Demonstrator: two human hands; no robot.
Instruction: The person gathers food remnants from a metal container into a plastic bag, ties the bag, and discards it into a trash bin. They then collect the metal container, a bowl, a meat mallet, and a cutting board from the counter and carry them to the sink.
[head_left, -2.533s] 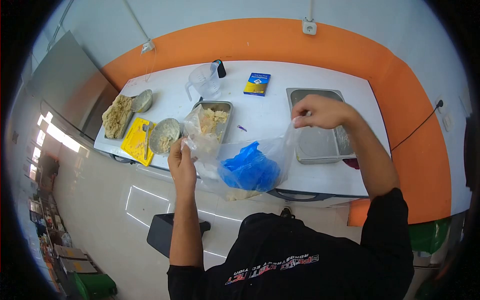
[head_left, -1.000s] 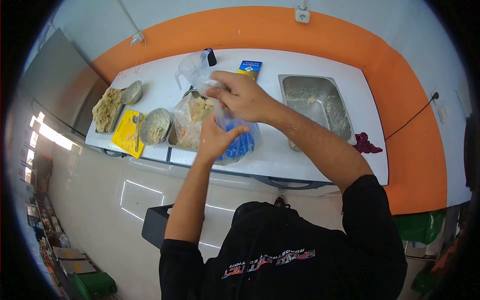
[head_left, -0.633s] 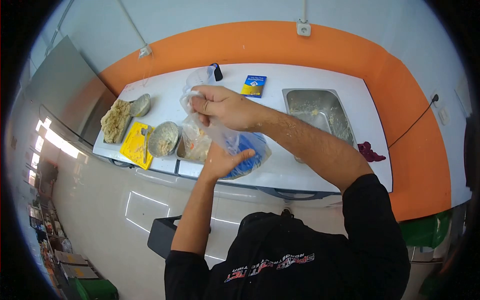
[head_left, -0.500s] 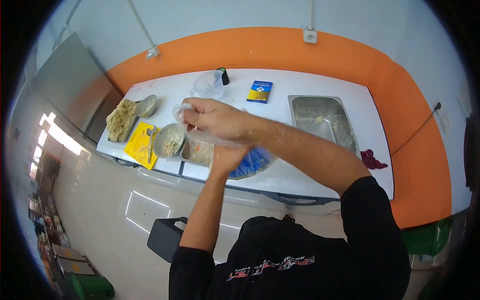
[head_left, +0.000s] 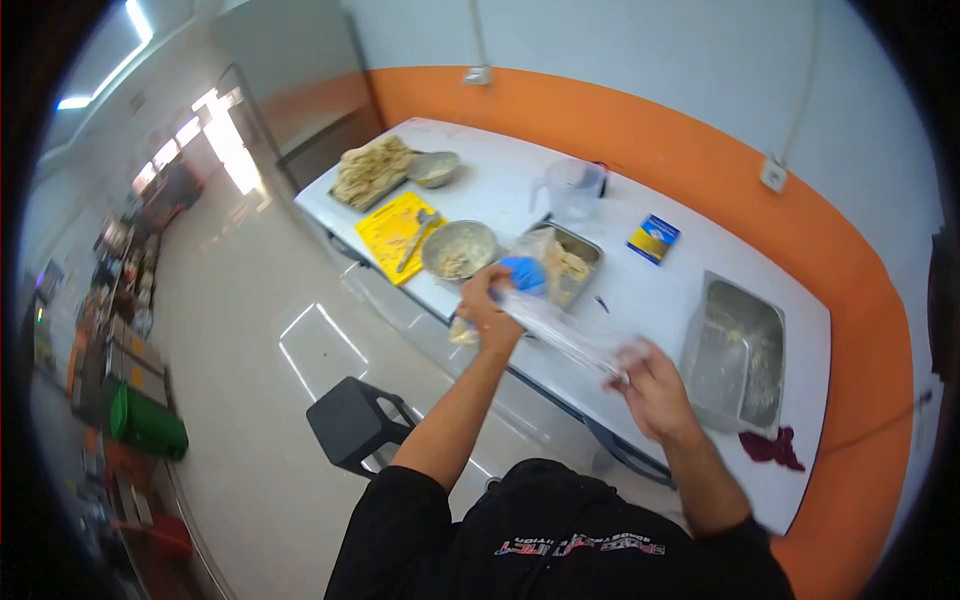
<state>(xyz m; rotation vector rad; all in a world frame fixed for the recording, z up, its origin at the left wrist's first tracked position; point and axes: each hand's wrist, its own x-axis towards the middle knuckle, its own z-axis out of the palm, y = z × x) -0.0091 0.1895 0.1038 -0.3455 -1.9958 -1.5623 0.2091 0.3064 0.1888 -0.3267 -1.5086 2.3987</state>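
A clear plastic bag [head_left: 565, 328] with a blue part [head_left: 525, 275] is held stretched above the front of the table. My left hand [head_left: 490, 312] is wrapped around the bag's gathered neck, close to the blue part. Further right, the fingers of my right hand [head_left: 652, 388] pinch the loose end of the bag, slightly blurred. Behind the bag stands a metal tray [head_left: 592, 250] with pale, dough-like food in it, partly hidden. A metal bowl [head_left: 485, 236] with pale remains sits just beyond my left hand.
On the left lie a yellow cutting board [head_left: 378, 232] with a metal utensil [head_left: 415, 243], a dough-like heap [head_left: 372, 170] and a small bowl [head_left: 433, 170]. A clear jug [head_left: 575, 190], blue-yellow box [head_left: 653, 238], sink [head_left: 710, 375] and maroon cloth [head_left: 772, 447] stand further right. A dark stool [head_left: 350, 420] is below.
My view has swung left. My hands, crossed before, are now apart, with the bag's neck drawn out between them. The metal tray shows more fully.
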